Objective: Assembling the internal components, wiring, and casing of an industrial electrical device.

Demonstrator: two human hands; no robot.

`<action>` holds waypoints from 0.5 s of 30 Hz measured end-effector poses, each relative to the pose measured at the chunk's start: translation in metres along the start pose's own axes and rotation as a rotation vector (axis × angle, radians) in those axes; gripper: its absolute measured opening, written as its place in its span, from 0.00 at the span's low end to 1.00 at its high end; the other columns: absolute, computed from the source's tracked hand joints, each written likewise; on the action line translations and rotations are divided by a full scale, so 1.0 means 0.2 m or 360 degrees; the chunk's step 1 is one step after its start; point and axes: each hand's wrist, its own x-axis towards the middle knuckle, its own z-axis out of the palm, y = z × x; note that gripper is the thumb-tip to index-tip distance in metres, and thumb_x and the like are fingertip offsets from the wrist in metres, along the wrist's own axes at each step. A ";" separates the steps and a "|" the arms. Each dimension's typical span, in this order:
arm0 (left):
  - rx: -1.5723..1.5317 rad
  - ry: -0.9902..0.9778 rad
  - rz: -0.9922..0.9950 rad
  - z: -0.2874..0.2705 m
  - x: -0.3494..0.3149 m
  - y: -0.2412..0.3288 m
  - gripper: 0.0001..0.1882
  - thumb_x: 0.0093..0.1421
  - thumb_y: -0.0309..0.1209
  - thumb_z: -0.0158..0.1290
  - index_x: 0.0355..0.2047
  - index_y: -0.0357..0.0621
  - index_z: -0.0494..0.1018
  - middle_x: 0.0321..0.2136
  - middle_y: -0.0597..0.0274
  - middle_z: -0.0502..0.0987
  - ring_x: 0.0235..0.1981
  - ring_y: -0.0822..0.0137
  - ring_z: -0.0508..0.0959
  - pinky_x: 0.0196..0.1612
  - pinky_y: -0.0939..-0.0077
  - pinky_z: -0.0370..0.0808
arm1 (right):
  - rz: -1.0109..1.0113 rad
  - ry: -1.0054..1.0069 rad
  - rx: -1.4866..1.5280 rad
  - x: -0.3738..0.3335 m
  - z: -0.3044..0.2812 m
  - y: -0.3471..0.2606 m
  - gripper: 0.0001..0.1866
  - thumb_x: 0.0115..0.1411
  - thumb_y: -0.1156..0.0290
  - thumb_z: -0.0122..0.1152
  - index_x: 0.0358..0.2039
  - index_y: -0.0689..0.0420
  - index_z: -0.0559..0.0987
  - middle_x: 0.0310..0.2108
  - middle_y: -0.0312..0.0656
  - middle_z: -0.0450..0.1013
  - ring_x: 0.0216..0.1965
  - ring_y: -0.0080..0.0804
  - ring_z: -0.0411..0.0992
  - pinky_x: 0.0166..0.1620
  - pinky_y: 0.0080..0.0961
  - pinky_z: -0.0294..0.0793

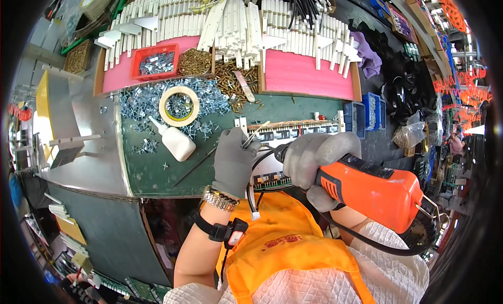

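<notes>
My right hand [314, 160], in a grey glove, is wrapped around an orange electric screwdriver [374, 191]. Its black nose points left, toward my other hand, and the tip is hidden. My left hand [233, 160], also gloved, is closed with its fingertips pinched at thin pale wires [255, 132]. Both hands are over a long white frame carrying circuit boards [304, 130] with rows of components. Below the left hand, a dark cable ends in a small white connector [255, 215]. A thin dark rod [194, 168] lies on the green bench beside that hand.
Left of my hands are a white squeeze bottle [178, 144] and a tape roll [165, 106] on loose metal clips [141, 107]. Behind are brass-coloured screws [230, 86], a red bin [175, 73] and rows of white strips [236, 34]. Blue bins [371, 110] stand right.
</notes>
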 end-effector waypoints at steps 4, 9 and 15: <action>-0.0006 -0.0078 -0.0067 -0.01 0.00 0.00 0.13 0.52 0.29 0.63 0.27 0.38 0.68 0.29 0.52 0.70 0.31 0.51 0.72 0.34 0.60 0.70 | -0.0113 0.0225 -0.0187 0.01 0.06 0.02 0.24 0.54 0.74 0.68 0.46 0.54 0.65 0.19 0.36 0.70 0.18 0.28 0.68 0.23 0.28 0.69; -0.0003 -0.0083 -0.0108 -0.02 -0.01 0.00 0.13 0.53 0.29 0.63 0.28 0.39 0.68 0.30 0.53 0.70 0.31 0.51 0.73 0.35 0.60 0.71 | -0.0145 0.0217 -0.0188 0.01 0.03 0.05 0.25 0.54 0.72 0.69 0.48 0.54 0.64 0.20 0.36 0.70 0.18 0.28 0.68 0.23 0.28 0.70; -0.0041 0.0046 -0.0038 -0.01 -0.01 0.01 0.14 0.48 0.25 0.66 0.25 0.39 0.68 0.22 0.55 0.70 0.28 0.53 0.70 0.31 0.61 0.68 | -0.0106 0.0170 -0.0297 0.00 0.06 0.02 0.34 0.53 0.73 0.68 0.58 0.54 0.61 0.20 0.35 0.71 0.17 0.29 0.68 0.22 0.26 0.69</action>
